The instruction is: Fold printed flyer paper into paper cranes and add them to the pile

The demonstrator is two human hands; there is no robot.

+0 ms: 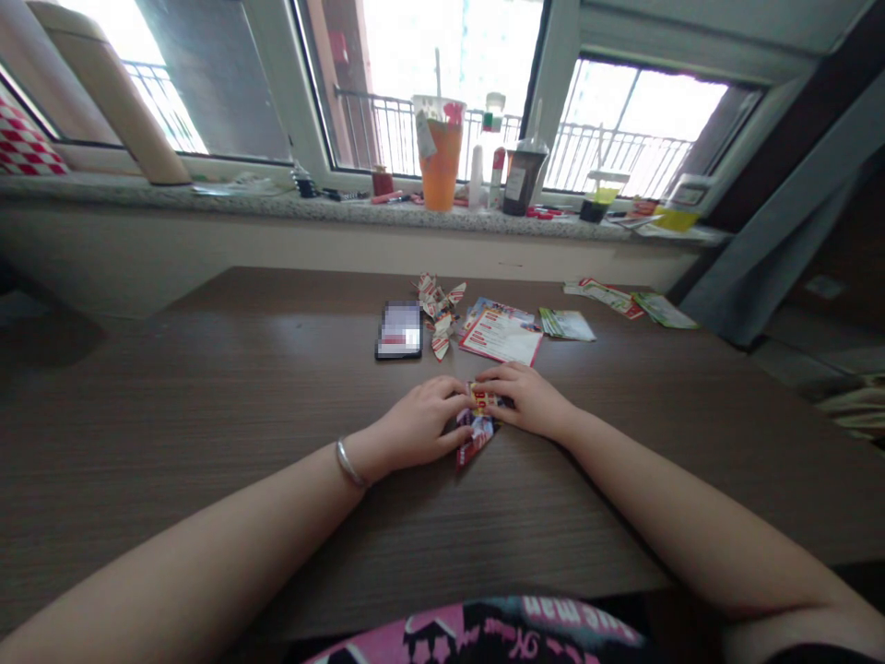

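Observation:
A folded piece of colourful printed paper (476,433) lies on the table in front of me, with a pointed lower end. My left hand (427,420) holds its left side, fingers bent over the edge. From the right, my right hand (526,398) grips the upper part, fingertips on the yellow and red print. Part of the paper is hidden under the fingers. Just beyond my hands stands a folded paper figure (440,314) with several pointed parts. A phone (399,330) with a blurred screen is left of it, and a stack of printed leaflets (503,334) is to the right.
Small green-white cards (567,324) and more paper strips (612,297) lie toward the table's far right. Along the window sill (277,198) stand an orange drink cup (440,152), a dark drink cup (524,180), bottles and small items. A grey curtain (767,249) hangs at the right.

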